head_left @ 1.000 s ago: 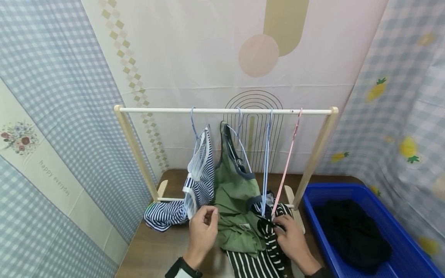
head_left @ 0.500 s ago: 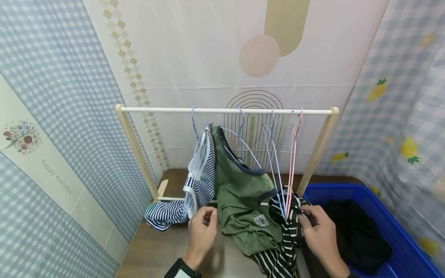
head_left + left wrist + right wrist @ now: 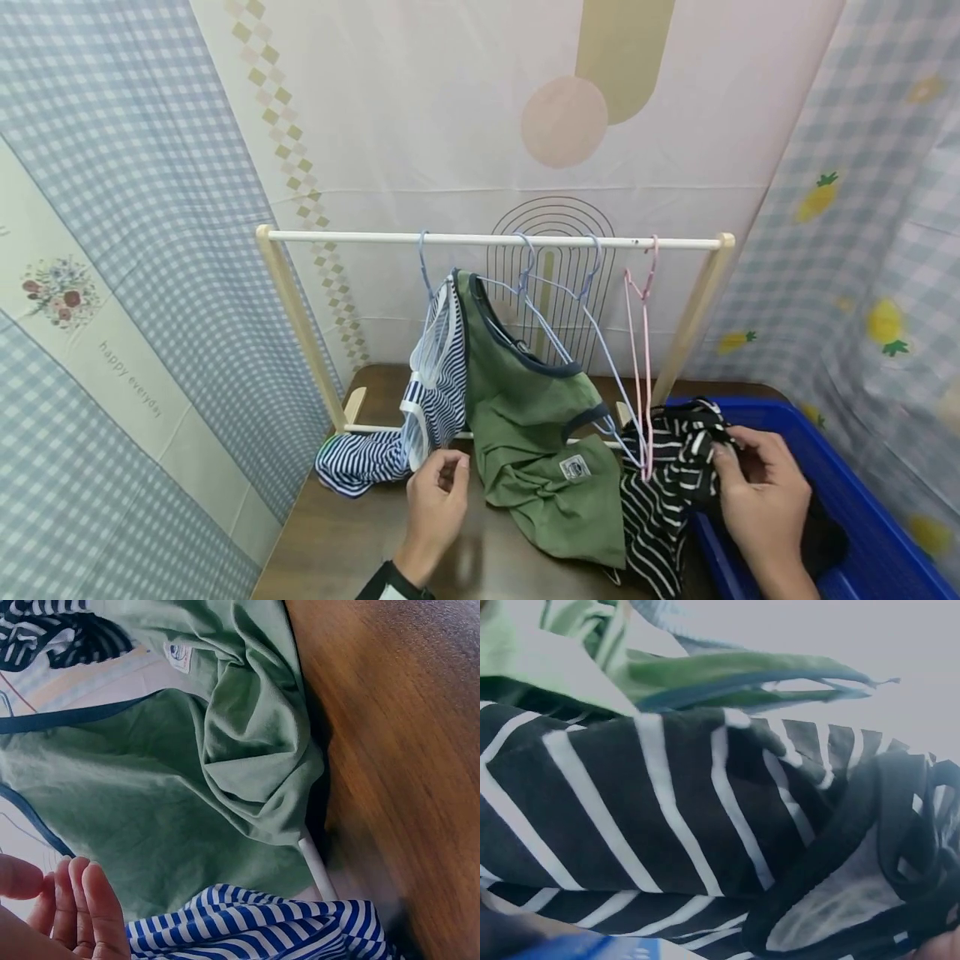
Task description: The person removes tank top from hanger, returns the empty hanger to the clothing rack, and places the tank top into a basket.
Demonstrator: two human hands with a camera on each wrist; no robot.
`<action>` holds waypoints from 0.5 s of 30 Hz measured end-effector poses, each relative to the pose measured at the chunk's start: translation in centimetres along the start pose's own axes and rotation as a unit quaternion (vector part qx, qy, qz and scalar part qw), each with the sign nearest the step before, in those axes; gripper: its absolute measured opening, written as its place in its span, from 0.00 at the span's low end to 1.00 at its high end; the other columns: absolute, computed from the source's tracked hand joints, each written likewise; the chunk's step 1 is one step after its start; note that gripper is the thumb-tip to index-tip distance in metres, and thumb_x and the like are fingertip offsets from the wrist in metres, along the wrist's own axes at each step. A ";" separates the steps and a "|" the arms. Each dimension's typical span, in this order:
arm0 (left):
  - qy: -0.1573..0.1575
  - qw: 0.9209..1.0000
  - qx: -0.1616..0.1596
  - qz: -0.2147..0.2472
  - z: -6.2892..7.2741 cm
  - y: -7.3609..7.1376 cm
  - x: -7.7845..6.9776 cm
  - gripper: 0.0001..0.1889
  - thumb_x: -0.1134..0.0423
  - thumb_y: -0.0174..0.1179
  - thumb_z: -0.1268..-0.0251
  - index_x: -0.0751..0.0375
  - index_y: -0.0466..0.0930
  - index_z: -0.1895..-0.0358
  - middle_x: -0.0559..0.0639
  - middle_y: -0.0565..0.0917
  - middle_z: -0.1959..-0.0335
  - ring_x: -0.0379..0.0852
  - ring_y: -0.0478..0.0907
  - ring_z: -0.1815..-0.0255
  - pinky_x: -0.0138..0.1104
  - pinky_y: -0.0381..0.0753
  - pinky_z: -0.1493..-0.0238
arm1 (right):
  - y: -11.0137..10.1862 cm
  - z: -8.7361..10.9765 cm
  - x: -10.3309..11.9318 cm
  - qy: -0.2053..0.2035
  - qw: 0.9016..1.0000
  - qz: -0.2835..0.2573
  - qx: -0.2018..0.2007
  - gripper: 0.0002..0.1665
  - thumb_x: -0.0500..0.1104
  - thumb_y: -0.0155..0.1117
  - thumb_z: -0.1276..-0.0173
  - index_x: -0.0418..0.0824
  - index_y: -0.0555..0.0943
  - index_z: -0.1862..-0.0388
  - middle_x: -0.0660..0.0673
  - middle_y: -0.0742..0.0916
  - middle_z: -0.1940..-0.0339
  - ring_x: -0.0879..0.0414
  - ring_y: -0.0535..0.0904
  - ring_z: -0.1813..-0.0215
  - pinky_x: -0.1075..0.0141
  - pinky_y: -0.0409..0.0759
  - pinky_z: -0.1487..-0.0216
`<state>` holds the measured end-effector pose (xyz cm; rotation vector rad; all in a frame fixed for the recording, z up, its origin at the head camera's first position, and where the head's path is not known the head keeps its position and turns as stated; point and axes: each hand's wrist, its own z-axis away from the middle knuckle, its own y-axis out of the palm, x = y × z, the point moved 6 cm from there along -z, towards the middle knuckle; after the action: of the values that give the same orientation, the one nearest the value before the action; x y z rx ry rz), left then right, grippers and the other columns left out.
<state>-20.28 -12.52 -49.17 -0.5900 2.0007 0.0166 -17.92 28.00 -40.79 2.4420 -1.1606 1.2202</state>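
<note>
Gingham cloth (image 3: pixel 150 125) flanks the brown desk (image 3: pixel 345 542), where the left hand (image 3: pixel 435 500), with loosely curled fingers (image 3: pixel 103 904) holding nothing, is raised near the blue-striped garment (image 3: pixel 446 367), while the right hand (image 3: pixel 768 500), above the blue basket (image 3: pixel 885 558), pinches the black-and-white striped garment (image 3: pixel 654 525) by the pink hanger (image 3: pixel 648 379).

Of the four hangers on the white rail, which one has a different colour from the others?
The pink hanger, last on the rail toward the right hand; the other three hangers are light blue.
</note>
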 end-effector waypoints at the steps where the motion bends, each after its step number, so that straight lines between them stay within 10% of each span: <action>1: 0.003 1.000 0.002 0.001 0.0 0.1 0.0 0.08 0.73 0.68 0.31 0.54 0.87 0.63 0.47 0.87 0.72 0.29 0.76 0.75 0.29 0.82 0.74 | -0.4 -0.4 0.2 -0.006 1.000 -0.002 -0.011 0.13 0.18 0.70 0.41 0.25 0.87 0.58 0.70 0.80 0.63 0.75 0.74 0.67 0.88 0.70 0.64; 15: 0.027 0.999 -0.002 0.019 -0.1 0.7 -0.5 0.09 0.73 0.68 0.31 0.52 0.87 0.64 0.45 0.87 0.72 0.29 0.77 0.74 0.28 0.82 0.75 | -4.0 -6.8 4.1 -0.106 0.987 -0.078 -0.095 0.10 0.22 0.58 0.31 0.14 0.80 0.54 0.66 0.80 0.56 0.74 0.81 0.54 0.87 0.79 0.51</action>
<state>-20.45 -11.77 -48.84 -0.5597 2.0642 0.0277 -17.67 31.54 -32.65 2.5059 -1.0574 0.7833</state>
